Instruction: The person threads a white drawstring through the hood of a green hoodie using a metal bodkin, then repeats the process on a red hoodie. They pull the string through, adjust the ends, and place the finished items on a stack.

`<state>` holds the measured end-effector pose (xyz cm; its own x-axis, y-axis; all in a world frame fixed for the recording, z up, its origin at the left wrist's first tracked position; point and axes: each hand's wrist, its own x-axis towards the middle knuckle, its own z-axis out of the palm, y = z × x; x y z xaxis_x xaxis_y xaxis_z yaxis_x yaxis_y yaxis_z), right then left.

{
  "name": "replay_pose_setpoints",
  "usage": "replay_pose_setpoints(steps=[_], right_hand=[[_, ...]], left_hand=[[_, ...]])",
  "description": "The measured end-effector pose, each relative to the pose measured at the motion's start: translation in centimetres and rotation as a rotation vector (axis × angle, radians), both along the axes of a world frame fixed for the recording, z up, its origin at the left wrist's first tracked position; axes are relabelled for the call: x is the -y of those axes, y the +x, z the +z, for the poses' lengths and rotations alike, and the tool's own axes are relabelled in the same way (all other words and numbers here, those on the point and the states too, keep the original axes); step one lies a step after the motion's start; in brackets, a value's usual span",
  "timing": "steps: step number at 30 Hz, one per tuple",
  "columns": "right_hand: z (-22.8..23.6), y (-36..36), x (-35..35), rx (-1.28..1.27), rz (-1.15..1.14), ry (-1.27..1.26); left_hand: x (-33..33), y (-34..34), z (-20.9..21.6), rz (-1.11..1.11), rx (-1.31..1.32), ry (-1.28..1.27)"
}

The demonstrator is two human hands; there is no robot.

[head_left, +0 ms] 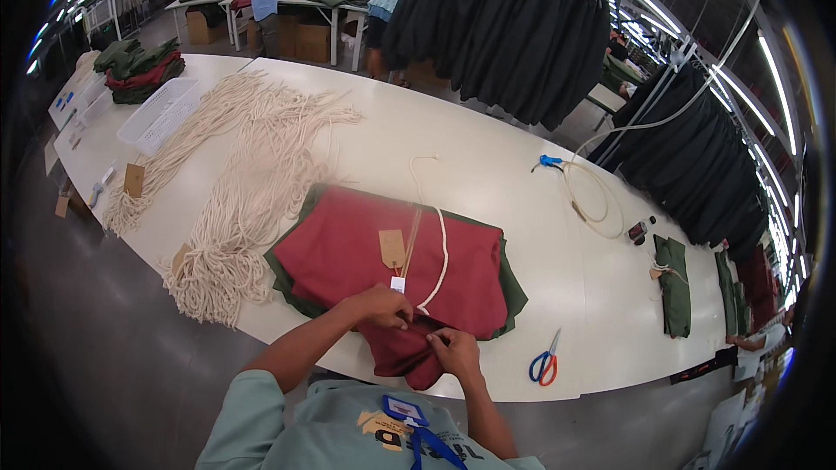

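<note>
Dark red cloth (pixel 348 244) lies over green cloth (pixel 521 300) at the table's near edge, its front part hanging toward me. My left hand (pixel 387 307) is closed on the red cloth's near edge, beside a small white label (pixel 398 284). To its right, my right hand (pixel 455 351) pinches a fold of the same cloth, its fingertips pressed together. Between and just beyond my hands ends a white cotton cord (pixel 445 252), which runs up across the cloth onto the table. A brown card tag (pixel 392 247) lies on the red cloth.
Bundles of off-white cords (pixel 261 183) cover the table's left side, near a white plastic basket (pixel 161 113) and folded cloths (pixel 139 70). Scissors (pixel 545 365) lie at right. Farther right are a blue air gun (pixel 549 160) with a coiled hose, a dark bottle (pixel 642 230) and a green bundle (pixel 670 287).
</note>
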<state>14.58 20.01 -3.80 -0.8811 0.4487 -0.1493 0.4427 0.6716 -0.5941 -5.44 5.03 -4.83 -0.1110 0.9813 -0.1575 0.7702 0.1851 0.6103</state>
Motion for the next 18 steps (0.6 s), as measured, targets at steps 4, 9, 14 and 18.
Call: replay_pose_setpoints(steps=[4, 9, 14, 18], right_hand=[[-0.7, 0.3, 1.1, -0.004, -0.095, -0.098], [-1.1, -0.2, 1.5, -0.093, -0.076, -0.152], [-1.3, -0.5, 2.2, -0.086, -0.088, -0.061], [-1.3, -0.8, 2.4, -0.162, -0.038, -0.09]], left_hand=[[0.2, -1.2, -0.8, -0.078, 0.075, 0.028], [0.1, -2.4, -1.8, -0.11, 0.355, 0.033], [0.1, -2.8, -2.1, -0.118, 0.343, 0.043], [0.1, -2.9, -1.8, -0.068, 0.466, -0.002]])
